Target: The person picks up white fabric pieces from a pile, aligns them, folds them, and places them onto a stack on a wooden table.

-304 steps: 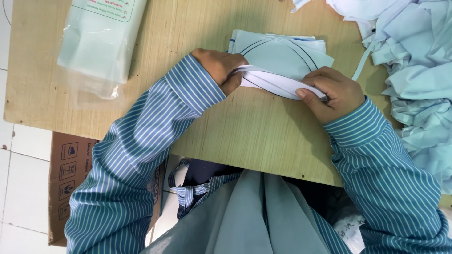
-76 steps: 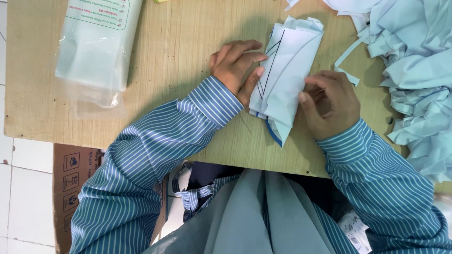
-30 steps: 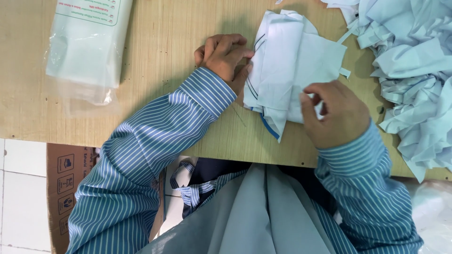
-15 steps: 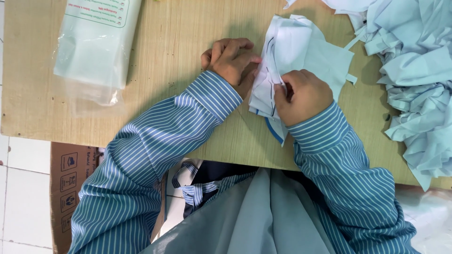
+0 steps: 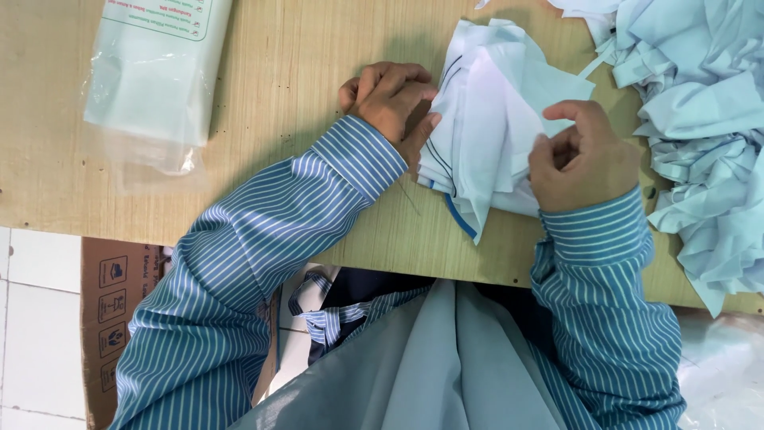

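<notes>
Pale wood grain filled most of the frame: the bench [image 5: 263,119] ran from the left edge to the right, with white floor tiles [image 5: 36,318] and a brown cardboard box [image 5: 119,295] showing below its near edge at lower left. Along the right side of the frame lay a crumpled heap of light blue cloth pieces [image 5: 700,135], loose and unsorted, close enough for the right hand to reach. At upper left sat a clear plastic bag [image 5: 155,72] of pale green folded material, pushed well away from the hands, so it left the middle of the bench free.

Between the two blue-striped sleeves [image 5: 263,239], in the upper middle of the frame, rested the folded pale blue fabric piece [image 5: 485,143], marked with dark curved lines and lying flat on the bench. The left hand [image 5: 394,99] pressed down on its left edge with fingers curled, seemingly to pin the layers so they would not slide. The right hand [image 5: 581,159] was closed into a pinch on the right-hand flap of the same piece, thumb against forefinger, lifting that flap slightly off the stack; whether it gripped one layer or several was hard to tell, since the fingers covered the fold. A thin dark thread [image 5: 407,199] trailed on the wood just below the left hand.
</notes>
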